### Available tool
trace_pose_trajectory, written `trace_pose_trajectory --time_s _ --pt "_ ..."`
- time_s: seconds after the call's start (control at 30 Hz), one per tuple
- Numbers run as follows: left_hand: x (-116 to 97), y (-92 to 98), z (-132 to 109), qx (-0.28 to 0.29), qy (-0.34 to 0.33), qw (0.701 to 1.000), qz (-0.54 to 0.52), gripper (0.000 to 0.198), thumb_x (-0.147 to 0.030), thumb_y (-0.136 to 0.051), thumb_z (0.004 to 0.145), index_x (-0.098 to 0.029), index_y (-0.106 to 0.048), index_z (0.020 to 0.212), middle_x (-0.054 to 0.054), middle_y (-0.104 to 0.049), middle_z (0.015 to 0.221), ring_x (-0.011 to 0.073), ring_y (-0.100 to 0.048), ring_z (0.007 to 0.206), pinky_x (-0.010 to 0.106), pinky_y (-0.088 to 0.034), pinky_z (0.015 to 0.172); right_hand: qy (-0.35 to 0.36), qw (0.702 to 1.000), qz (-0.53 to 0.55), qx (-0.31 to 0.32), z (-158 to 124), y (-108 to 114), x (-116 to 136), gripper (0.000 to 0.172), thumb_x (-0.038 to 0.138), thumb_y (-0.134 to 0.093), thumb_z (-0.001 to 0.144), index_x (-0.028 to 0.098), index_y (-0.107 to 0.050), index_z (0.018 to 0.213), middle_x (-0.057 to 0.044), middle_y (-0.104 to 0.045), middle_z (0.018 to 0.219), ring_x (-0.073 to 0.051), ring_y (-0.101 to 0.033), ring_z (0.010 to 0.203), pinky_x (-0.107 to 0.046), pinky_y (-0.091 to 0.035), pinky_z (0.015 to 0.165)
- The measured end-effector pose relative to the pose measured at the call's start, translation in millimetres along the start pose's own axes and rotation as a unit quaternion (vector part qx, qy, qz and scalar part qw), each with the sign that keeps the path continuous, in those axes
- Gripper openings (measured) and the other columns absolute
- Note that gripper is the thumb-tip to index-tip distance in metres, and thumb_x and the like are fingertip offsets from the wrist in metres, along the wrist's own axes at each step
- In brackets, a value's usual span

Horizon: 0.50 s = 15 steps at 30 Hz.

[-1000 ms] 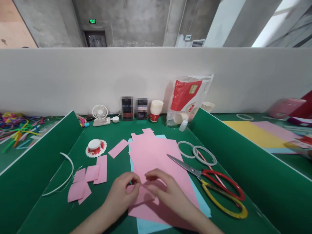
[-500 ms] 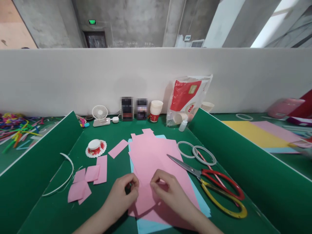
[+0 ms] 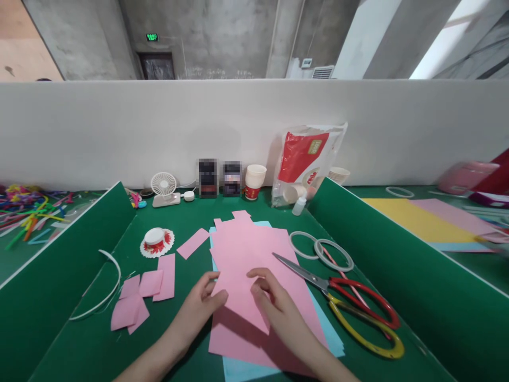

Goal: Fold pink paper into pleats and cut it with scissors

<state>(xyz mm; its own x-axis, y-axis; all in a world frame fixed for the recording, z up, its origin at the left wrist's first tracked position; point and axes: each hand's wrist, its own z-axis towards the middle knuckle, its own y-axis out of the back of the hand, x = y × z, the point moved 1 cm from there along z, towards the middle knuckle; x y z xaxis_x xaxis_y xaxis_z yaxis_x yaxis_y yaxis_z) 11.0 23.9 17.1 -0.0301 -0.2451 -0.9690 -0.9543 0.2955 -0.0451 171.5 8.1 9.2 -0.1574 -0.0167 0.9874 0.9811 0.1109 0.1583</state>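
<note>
A green table [image 3: 186, 212] bears a stack of pink paper [image 3: 250, 249] over a light blue sheet [image 3: 330, 342], with scissors [image 3: 350, 300] and two tape rings [image 3: 320, 249] to its right, small pink paper pieces [image 3: 143, 294] and a white band [image 3: 105, 297] to its left, and a small fan [image 3: 163, 188], paper cup [image 3: 254, 181] and plastic bag [image 3: 306, 162] along the back wall

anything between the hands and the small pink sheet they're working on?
Nothing visible. The left hand and right hand are already on the pink paper piece, pinching its two sides above the larger pink sheet. The scissors lie off to the right, clear of both hands.
</note>
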Motion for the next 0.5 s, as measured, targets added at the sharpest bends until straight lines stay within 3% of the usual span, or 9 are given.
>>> trace_pose_trajectory --time_s 0.1,0.23,0.3,0.4,0.5 --pt "-3.4 -2.5 -1.6 -0.001 0.012 1.0 -0.009 0.02 -0.034 -0.055 0.069 -0.015 -0.053 0.075 -0.003 -0.057 0.063 0.0137 -0.053 0.062 0.025 -0.04 0.062 -0.006 0.997 -0.018 0.072 -4.8 0.9 7.6 0.016 0.025 -0.037 0.08 0.02 -0.052 0.08 0.002 -0.05 0.066 -0.012 -0.045 0.057 -0.022 -0.036 0.054" --pt "-7.0 0.5 -0.6 0.001 0.013 1.0 0.004 0.018 -0.032 -0.056 0.067 -0.015 -0.054 0.071 -0.003 -0.056 0.064 0.0145 -0.053 0.064 0.025 -0.039 0.063 -0.01 0.987 -0.003 0.158 -7.1 12.2 20.5 0.031 0.014 -0.032 0.078 0.021 -0.059 0.091 -0.003 -0.06 0.093 -0.017 -0.052 0.086 -0.027 -0.038 0.077" --pt "-5.9 2.1 0.2 0.021 0.016 1.0 0.015 0.016 -0.03 -0.054 0.068 -0.015 -0.054 0.072 -0.003 -0.055 0.065 0.0145 -0.052 0.065 0.025 -0.039 0.064 -0.022 0.982 -0.005 0.19 -7.0 14.8 24.2 0.035 0.009 -0.033 0.074 0.022 -0.06 0.092 -0.003 -0.06 0.095 -0.017 -0.052 0.09 -0.028 -0.038 0.079" --pt "-1.8 3.4 1.3 0.022 0.008 0.998 0.065 0.013 -0.028 -0.053 0.069 -0.015 -0.05 0.066 -0.006 -0.047 0.059 0.0112 -0.045 0.057 0.023 -0.036 0.057 -0.019 0.98 -0.012 0.2 -5.5 12.6 23.6 0.024 0.01 -0.041 0.072 0.02 -0.062 0.081 -0.003 -0.059 0.085 -0.017 -0.054 0.084 -0.026 -0.039 0.075" --pt "2.1 1.7 0.6 0.019 -0.004 0.993 0.116 0.017 -0.029 -0.052 0.069 -0.017 -0.044 0.059 -0.009 -0.035 0.054 0.0087 -0.035 0.051 0.02 -0.031 0.051 0.0 0.987 0.012 0.162 -3.1 7.3 16.5 0.008 0.019 -0.049 0.074 0.018 -0.055 0.068 0.0 -0.051 0.075 -0.015 -0.051 0.073 -0.024 -0.039 0.067"
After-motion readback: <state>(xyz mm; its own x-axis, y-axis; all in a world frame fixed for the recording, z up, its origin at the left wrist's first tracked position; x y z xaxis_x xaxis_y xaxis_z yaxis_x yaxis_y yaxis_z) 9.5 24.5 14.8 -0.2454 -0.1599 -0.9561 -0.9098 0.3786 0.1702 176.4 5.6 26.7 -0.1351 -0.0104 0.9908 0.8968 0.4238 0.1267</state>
